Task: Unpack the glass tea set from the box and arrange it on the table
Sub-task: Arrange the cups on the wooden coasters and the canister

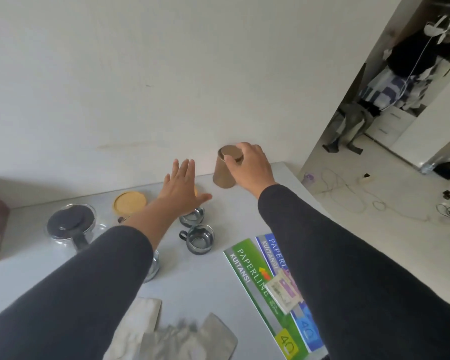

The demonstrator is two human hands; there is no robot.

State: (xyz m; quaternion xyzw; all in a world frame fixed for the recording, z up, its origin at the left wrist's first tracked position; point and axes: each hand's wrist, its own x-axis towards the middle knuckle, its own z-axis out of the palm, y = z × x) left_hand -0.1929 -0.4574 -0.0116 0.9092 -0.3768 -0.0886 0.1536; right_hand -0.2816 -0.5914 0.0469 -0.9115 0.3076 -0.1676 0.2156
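Just nearer than the flat, empty left hand (181, 187), glass cups (200, 238) stand on the worktop (218, 198), with the teapot (72, 224) further to its left. Beyond, the right hand (247, 165) grasps a brown paper cup (226, 167), tilted. Best to move that cup clear slowly, keeping sleeves above the glassware.

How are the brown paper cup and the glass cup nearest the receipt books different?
The brown paper cup is opaque, has no handle and stands upside down, gripped by the right hand. The glass cup is clear, sits in a dark holder with a side handle, stands mouth up, and nothing touches it. The paper cup looks taller. Both are on the white table.
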